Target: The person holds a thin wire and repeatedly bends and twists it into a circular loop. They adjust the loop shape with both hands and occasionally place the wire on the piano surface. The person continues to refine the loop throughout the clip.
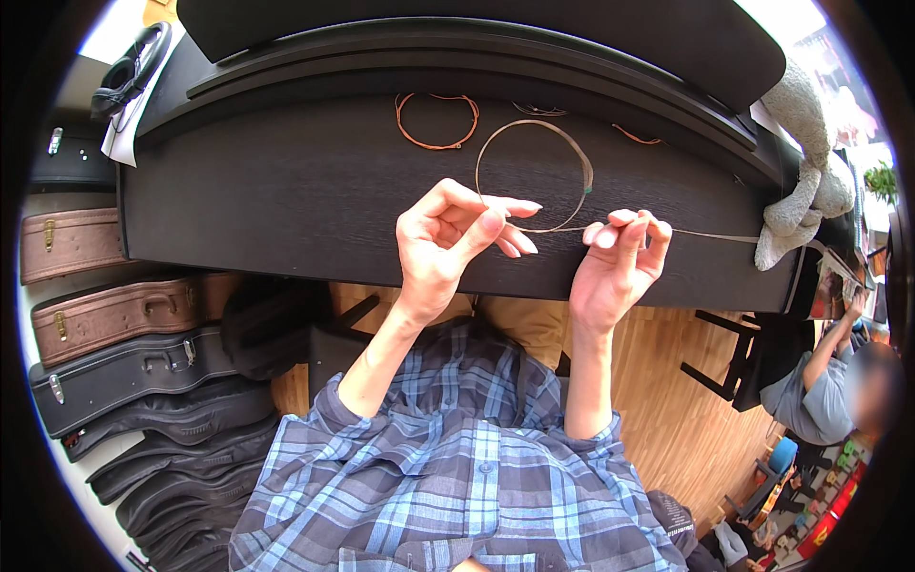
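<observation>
Wire [588, 172] forms an upright-looking loop over the black surface [286, 191], its tail running right, nearly level, toward a grey plush toy [805, 114]; whether they touch is unclear. It is thin, dull-pale, green-spotted. Left hand [440, 243] pinches the loop, right hand [618, 272] the tail. An orange coil [438, 147] lies beyond.

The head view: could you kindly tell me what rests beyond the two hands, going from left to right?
Black headphones, copper-coloured coil, pale thin coil, short copper-coloured strand, grey plush toy.
</observation>
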The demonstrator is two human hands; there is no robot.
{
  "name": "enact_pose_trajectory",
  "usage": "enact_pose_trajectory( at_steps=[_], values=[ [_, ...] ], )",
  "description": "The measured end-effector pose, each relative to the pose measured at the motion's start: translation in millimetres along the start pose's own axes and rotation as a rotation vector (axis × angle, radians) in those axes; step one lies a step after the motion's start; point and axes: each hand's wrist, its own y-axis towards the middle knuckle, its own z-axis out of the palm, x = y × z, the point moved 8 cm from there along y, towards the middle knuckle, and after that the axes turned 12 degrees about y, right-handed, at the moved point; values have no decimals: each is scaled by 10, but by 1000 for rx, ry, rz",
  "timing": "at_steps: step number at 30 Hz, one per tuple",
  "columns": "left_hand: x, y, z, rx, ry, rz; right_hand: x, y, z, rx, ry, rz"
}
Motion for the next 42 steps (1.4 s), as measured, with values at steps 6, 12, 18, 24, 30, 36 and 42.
enact_pose_trajectory(
  at_steps=[6, 12, 18, 24, 30, 36, 42],
  values=[
    [-20, -6, 2, 100, -151, 18, -22, -65, 134, 134, -110, 20],
    [22, -15, 58, 100, -27, -31, -107, -43, 192, 197, -270, 154],
    [15, -20, 85, 108, 23, -12, -19, 9, 317, 259, -529, -71],
    [33, -42, 75, 101, 41, -21, -151, -22, 303, 236, -395, 189],
    [32, -45, 78, 101, 26, -25, -133, -23, 253, 157, -429, 209],
    [23, -50, 90, 117, 9, -40, -106, 10, 247, 113, -374, 225],
    [-15, -40, 106, 141, 36, -26, -102, 11, 215, 104, -291, 267]
  ],
)
